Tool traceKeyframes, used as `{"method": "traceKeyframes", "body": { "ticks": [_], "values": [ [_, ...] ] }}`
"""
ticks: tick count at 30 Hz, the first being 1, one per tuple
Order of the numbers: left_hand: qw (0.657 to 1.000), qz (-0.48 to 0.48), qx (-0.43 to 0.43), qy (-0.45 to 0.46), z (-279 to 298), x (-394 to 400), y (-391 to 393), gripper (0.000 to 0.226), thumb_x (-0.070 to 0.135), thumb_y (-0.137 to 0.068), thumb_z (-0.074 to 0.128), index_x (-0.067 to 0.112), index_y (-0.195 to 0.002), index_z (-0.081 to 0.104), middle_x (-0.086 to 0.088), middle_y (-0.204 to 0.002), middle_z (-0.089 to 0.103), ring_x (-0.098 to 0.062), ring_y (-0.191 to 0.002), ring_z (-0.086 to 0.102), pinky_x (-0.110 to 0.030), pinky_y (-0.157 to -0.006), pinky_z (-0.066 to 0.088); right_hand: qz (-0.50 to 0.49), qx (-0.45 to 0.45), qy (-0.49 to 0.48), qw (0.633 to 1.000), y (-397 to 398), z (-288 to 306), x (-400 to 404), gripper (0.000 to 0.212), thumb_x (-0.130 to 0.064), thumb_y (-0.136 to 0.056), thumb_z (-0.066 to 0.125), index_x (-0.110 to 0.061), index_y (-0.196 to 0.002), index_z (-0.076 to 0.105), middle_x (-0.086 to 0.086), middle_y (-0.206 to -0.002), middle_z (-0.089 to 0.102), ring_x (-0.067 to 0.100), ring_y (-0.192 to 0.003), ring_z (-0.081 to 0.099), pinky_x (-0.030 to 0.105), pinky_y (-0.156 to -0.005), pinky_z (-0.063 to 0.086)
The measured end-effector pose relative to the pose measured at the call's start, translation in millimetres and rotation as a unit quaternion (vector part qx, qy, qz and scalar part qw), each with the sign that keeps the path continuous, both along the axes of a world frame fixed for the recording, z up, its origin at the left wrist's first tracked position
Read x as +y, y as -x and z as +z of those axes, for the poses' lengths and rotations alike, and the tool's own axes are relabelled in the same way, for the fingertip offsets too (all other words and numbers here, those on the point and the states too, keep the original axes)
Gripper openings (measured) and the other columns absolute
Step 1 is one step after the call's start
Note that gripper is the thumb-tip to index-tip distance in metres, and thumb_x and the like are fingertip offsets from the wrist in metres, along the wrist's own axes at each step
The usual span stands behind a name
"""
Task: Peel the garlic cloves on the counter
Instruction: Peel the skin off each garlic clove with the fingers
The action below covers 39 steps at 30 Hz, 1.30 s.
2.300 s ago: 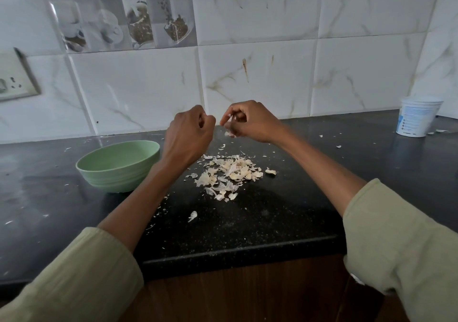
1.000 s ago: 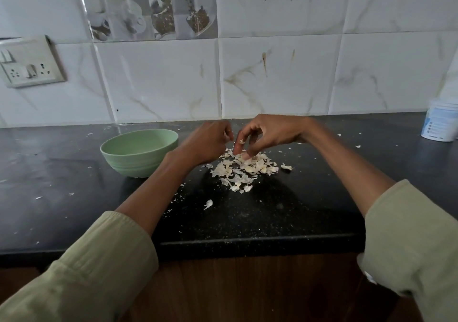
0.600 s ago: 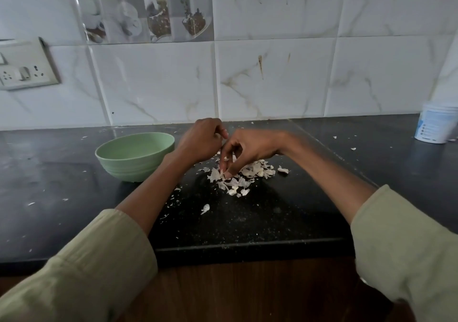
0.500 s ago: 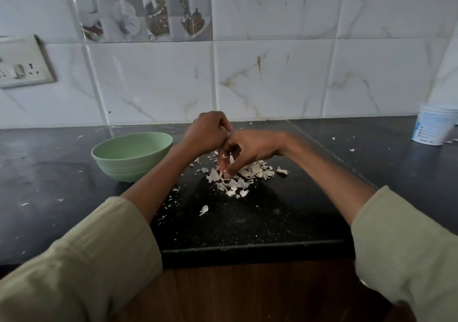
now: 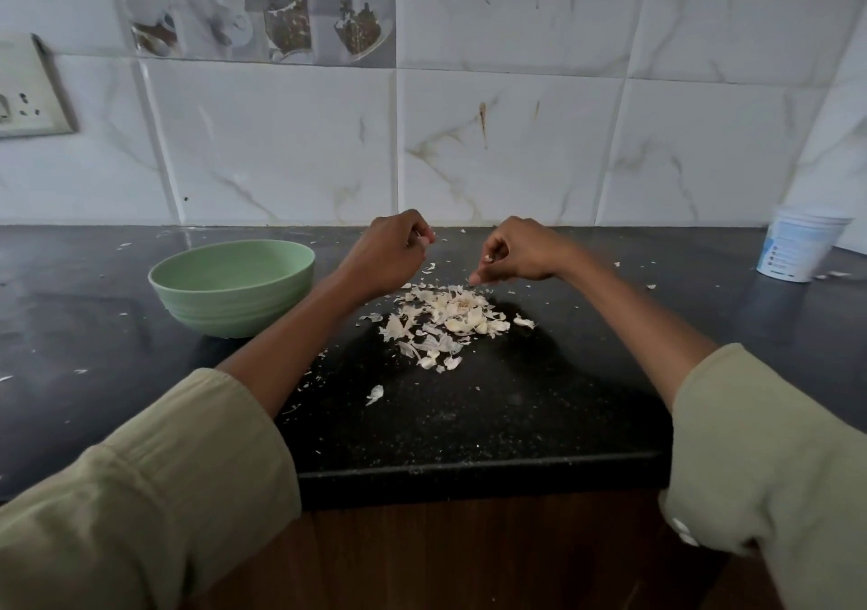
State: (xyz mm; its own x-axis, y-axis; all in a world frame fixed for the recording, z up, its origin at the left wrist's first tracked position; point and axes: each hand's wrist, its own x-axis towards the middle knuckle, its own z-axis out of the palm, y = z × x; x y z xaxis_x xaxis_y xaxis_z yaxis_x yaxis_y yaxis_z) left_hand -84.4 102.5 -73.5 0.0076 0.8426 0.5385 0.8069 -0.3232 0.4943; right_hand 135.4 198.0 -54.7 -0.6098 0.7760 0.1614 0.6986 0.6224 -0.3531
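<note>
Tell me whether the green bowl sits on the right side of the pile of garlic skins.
No. The green bowl stands on the counter to the left of the pile of garlic skins, beyond the left forearm.

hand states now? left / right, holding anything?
Left hand: fingers curled, pinching something small and pale at the fingertips, likely a garlic clove.
Right hand: fingers curled, pinching a pale scrap, probably peel.

The black counter (image 5: 469, 422) lies bare at 6 o'clock of the garlic-skin pile (image 5: 445, 323), apart from one loose flake (image 5: 375, 393). At 9 o'clock a green bowl (image 5: 232, 285) blocks the way. At 3 o'clock the surface runs open to a white tub (image 5: 797, 248) by the wall. The tiled wall (image 5: 469, 140) closes 12 o'clock.
</note>
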Motion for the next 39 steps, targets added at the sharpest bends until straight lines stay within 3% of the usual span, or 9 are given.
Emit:
{"method": "traceKeyframes", "body": {
  "ticks": [6,10,15,18,24,29,34,36,39],
  "values": [
    [1.000,-0.009,-0.002,0.008,1.0,0.6,0.2,0.028,0.003,-0.095,0.050,0.016,-0.108,0.071,0.000,-0.098,0.073,-0.013,-0.088,0.067,-0.027,-0.069,0.049,-0.006,0.025,0.059,0.998,-1.9,-2.4,6.7,0.020,-0.029,-0.077,0.092,-0.016,-0.085,0.079,-0.003,-0.079,0.080,0.016,-0.081,0.078,0.040,-0.088,0.063],
    [1.000,-0.013,-0.009,0.013,-1.7,3.0,-1.2,0.020,0.006,-0.099,0.056,0.014,-0.107,0.072,0.002,-0.097,0.074,-0.011,-0.089,0.067,-0.027,-0.074,0.050,0.017,0.079,0.085,0.993,-2.7,0.4,3.2,0.021,-0.017,-0.079,0.091,-0.008,-0.097,0.081,0.004,-0.089,0.080,0.020,-0.088,0.076,0.028,-0.078,0.062],
    [0.994,-0.059,-0.088,0.026,-2.8,6.6,-6.8,0.015,0.029,-0.103,0.068,0.015,-0.105,0.071,0.002,-0.087,0.079,-0.008,-0.078,0.073,-0.020,-0.065,0.053,0.091,0.255,0.148,0.951,2.5,13.3,-9.9,0.034,-0.007,-0.082,0.087,0.006,-0.111,0.073,0.023,-0.111,0.075,0.020,-0.096,0.072,0.027,-0.083,0.060],
    [0.985,-0.079,-0.150,0.013,-0.6,5.2,-10.5,0.014,0.020,-0.100,0.072,0.007,-0.102,0.074,-0.001,-0.083,0.080,-0.006,-0.071,0.074,-0.011,-0.061,0.048,0.107,0.283,0.164,0.939,7.2,16.0,-14.7,0.035,-0.007,-0.083,0.087,0.007,-0.112,0.072,0.026,-0.114,0.074,0.021,-0.100,0.071,0.027,-0.084,0.060],
    [0.939,-0.128,-0.306,0.095,3.0,0.2,-6.6,0.008,0.012,-0.100,0.069,0.010,-0.100,0.076,-0.004,-0.091,0.081,-0.009,-0.081,0.072,-0.020,-0.073,0.053,0.109,0.320,0.151,0.929,8.9,19.0,-18.2,0.031,-0.016,-0.080,0.090,-0.004,-0.105,0.076,0.012,-0.095,0.077,0.016,-0.089,0.069,0.030,-0.085,0.059],
    [0.904,-0.141,-0.378,0.141,5.9,-1.1,-5.9,0.013,0.007,-0.094,0.074,0.009,-0.107,0.076,-0.004,-0.092,0.080,-0.009,-0.082,0.072,-0.019,-0.070,0.053,0.095,0.315,0.140,0.934,10.3,15.7,-20.8,0.037,-0.019,-0.084,0.088,-0.001,-0.111,0.070,0.019,-0.096,0.079,0.023,-0.088,0.073,0.032,-0.082,0.061],
    [0.914,-0.140,-0.368,0.095,5.1,0.5,-4.0,0.020,0.010,-0.093,0.077,0.008,-0.113,0.076,-0.005,-0.090,0.079,-0.012,-0.086,0.073,-0.025,-0.078,0.055,0.085,0.355,0.173,0.915,12.9,15.9,-23.2,0.037,-0.018,-0.086,0.086,0.002,-0.112,0.070,0.018,-0.097,0.079,0.018,-0.087,0.074,0.026,-0.076,0.059],
    [0.918,-0.139,-0.366,0.067,4.6,1.0,-5.4,0.021,0.013,-0.093,0.078,0.008,-0.112,0.074,-0.003,-0.086,0.077,-0.012,-0.084,0.073,-0.027,-0.078,0.055,0.081,0.371,0.219,0.899,14.7,15.9,-23.5,0.036,-0.018,-0.089,0.083,0.004,-0.115,0.071,0.016,-0.097,0.079,0.016,-0.085,0.073,0.023,-0.076,0.059],
    [0.950,-0.099,-0.297,0.012,3.9,1.9,-7.8,0.015,0.018,-0.095,0.078,0.014,-0.109,0.072,-0.002,-0.086,0.076,-0.011,-0.079,0.073,-0.028,-0.072,0.054,0.086,0.397,0.327,0.853,18.2,14.7,-23.2,0.029,-0.011,-0.095,0.075,0.005,-0.118,0.071,0.016,-0.103,0.078,0.014,-0.087,0.074,0.022,-0.079,0.061]
  ]
}}
